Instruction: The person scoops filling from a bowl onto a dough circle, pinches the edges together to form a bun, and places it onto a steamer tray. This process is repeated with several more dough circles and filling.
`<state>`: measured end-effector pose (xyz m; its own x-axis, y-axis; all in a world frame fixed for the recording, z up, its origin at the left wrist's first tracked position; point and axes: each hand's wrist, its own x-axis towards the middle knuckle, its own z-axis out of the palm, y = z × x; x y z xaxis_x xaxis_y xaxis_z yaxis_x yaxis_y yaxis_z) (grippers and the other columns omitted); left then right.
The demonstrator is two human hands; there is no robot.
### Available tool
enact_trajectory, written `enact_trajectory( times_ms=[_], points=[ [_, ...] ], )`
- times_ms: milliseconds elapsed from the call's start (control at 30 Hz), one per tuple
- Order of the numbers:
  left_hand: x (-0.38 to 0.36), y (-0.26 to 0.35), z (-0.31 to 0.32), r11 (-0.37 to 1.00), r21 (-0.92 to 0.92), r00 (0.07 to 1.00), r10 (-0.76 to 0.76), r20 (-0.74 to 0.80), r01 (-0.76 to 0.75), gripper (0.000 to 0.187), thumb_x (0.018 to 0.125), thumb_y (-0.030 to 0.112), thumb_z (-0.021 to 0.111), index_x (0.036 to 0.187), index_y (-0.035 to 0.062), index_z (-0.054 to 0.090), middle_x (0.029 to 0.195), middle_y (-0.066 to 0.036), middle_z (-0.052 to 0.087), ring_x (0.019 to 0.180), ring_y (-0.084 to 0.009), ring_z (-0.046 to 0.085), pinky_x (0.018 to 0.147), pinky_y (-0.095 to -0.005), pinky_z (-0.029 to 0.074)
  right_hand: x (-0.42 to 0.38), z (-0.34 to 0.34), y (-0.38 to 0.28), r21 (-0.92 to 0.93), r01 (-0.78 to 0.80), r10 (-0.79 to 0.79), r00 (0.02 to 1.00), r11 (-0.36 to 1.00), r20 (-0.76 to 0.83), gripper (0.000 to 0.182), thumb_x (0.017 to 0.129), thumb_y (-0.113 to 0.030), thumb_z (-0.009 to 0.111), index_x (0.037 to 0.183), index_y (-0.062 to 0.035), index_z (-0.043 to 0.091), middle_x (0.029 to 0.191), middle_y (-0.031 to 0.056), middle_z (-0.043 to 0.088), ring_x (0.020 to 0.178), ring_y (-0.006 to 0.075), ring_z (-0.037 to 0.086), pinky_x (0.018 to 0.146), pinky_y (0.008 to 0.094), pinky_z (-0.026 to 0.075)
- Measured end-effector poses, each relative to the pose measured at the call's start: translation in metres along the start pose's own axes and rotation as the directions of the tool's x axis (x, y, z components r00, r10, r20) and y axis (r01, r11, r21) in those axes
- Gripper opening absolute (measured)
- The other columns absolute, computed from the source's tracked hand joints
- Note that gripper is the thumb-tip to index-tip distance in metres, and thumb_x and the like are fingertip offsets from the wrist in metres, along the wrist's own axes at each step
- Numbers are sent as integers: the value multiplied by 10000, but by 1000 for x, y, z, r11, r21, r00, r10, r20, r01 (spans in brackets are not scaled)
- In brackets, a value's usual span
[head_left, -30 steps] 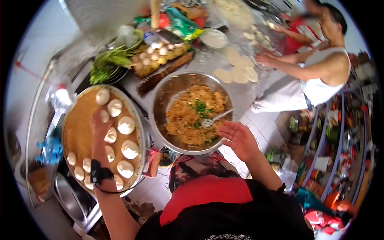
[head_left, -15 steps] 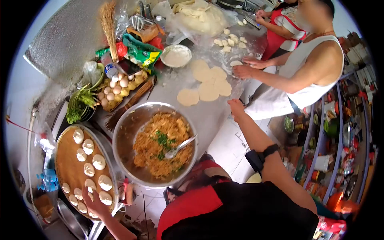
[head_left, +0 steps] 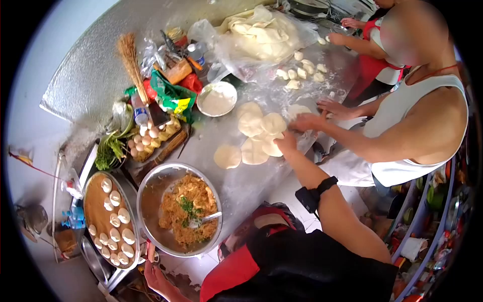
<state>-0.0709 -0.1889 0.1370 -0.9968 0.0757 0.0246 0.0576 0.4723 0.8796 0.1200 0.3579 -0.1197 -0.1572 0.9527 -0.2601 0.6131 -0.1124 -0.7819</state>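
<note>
My right hand [head_left: 286, 143] is at the right edge of a group of flat round dough wrappers [head_left: 254, 151]. Its fingers are closed on the rim of one dough wrapper [head_left: 271, 145]. Low in the view, my left hand [head_left: 157, 278] is open and holds nothing, just off the right side of a round tray [head_left: 95, 194]. Several filled buns [head_left: 115, 234] sit on that tray. Between my hands stands a big steel bowl [head_left: 144, 211] of shredded filling [head_left: 173, 214], with chopped greens on top and a spoon [head_left: 207, 217] resting in it.
At the right, a co-worker's hands [head_left: 314, 120] press a dough round. Beyond lie dough pieces [head_left: 302, 72] and a large dough mass [head_left: 256, 35] under plastic. A flour bowl [head_left: 217, 99], eggs [head_left: 146, 138], a straw brush [head_left: 132, 60] and greens [head_left: 108, 151] crowd the back left.
My left hand has left the tray and moved down to the right. My right hand has reached from the table edge to the wrappers. The view has shifted; the co-worker leans closer.
</note>
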Motion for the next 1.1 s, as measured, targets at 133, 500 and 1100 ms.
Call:
enact_trajectory(
  times_ms=[133, 500, 1100],
  points=[
    [6, 15, 32, 985, -164, 989, 76, 127, -55, 337, 873, 98, 541, 1163, -74, 550, 1144, -141, 587, 1068, -213, 542, 947, -343, 408, -19, 12, -24, 308, -44, 54, 998, 950, -26, 528, 694, -59, 667, 1193, 1, 507, 1040, 130, 614, 945, 221, 610, 760, 338, 503],
    [-26, 62, 169, 382, -447, 440, 110, 891, 809, 654, 923, 537, 412, 1380, 72, 359, 1372, -112, 441, 1242, -299, 440, 1019, -479, 367, -260, 13, -183, 579, -500, -294, 536, 644, 791, 464, 789, -118, 664, 1209, -8, 502, 1032, 76, 619, 922, 149, 590, 811, 304, 474],
    [19, 0, 63, 203, -618, 637, -37, 770, 759, 304, 948, 116, 436, 1214, -11, 507, 1144, -131, 591, 1033, -252, 580, 911, -372, 460, -351, 81, -214, 460, -301, -319, 416, 835, 852, 174, 946, -218, 522, 946, -63, 600, 850, -40, 579, 765, 42, 509, 680, 222, 414]
  ],
)
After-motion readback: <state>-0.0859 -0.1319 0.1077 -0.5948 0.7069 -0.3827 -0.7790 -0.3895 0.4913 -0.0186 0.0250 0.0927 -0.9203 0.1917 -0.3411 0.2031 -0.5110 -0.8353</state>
